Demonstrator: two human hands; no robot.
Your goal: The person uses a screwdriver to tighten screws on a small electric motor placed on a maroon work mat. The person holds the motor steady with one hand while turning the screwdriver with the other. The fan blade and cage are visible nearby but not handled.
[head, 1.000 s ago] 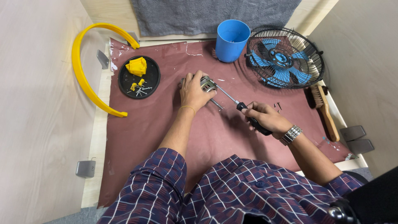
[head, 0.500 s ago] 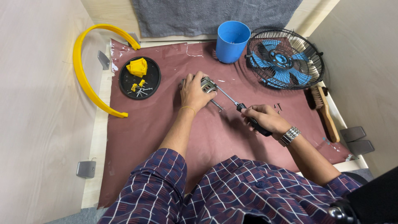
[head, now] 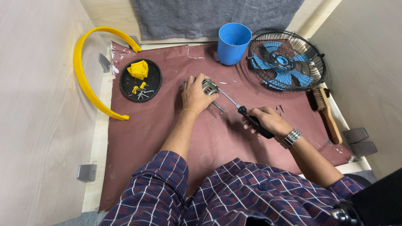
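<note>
From the head view I see my left hand [head: 196, 95] clamped over a small grey motor [head: 209, 87] at the centre of the maroom mat [head: 138, 134] on the desk. My right hand [head: 268, 121], at 4 o'clock from it, has its fingers wrapped around a screwdriver [head: 243, 112] whose tip meets the motor. A black dish [head: 155, 79] lies at 9 o'clock and a blue cup [head: 233, 43] at 1 o'clock.

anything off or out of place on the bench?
A few small screws lie loose on the brown mat, beside the right hand, apart from the black tray holding the other screws. The mat's far edge looks torn and wrinkled. Otherwise nothing stands out.
</note>
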